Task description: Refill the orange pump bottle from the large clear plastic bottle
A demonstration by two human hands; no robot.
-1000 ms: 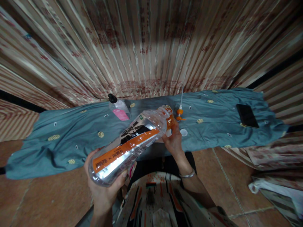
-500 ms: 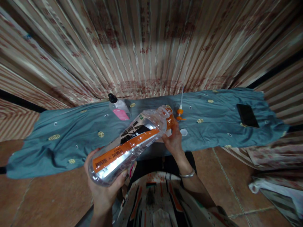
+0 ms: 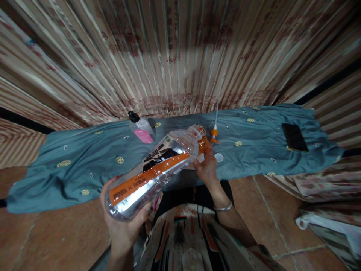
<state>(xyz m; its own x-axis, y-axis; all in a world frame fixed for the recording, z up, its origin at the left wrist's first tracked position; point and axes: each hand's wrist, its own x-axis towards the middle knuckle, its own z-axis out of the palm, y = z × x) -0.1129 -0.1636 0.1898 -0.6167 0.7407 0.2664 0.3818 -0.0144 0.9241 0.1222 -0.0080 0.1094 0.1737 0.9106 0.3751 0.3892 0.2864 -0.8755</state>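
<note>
On the large bottle [image 3: 153,176] toward 7 o'clock, the label [image 3: 173,152] bore big black characters [image 3: 156,156] that looked like 魔力. Its orange band [image 3: 153,172] showed an × toward its 8 o'clock end, between groups of smaller, blurred characters. Toward 9 o'clock, print on the small bottle's pink label [image 3: 143,136] was too small to read.

Black phone [image 3: 295,137] on teal cloth [image 3: 256,154], pleated curtain [image 3: 180,64] behind

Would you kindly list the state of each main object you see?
Large clear bottle: tilted, held in the left hand
Orange piece: at the bottle's neck, in the right hand
Pump: detached, tube bare
Pink-labelled bottle: black top on
Phone: flat, dark
White disc: flat
Cloth: wrinkled
</note>
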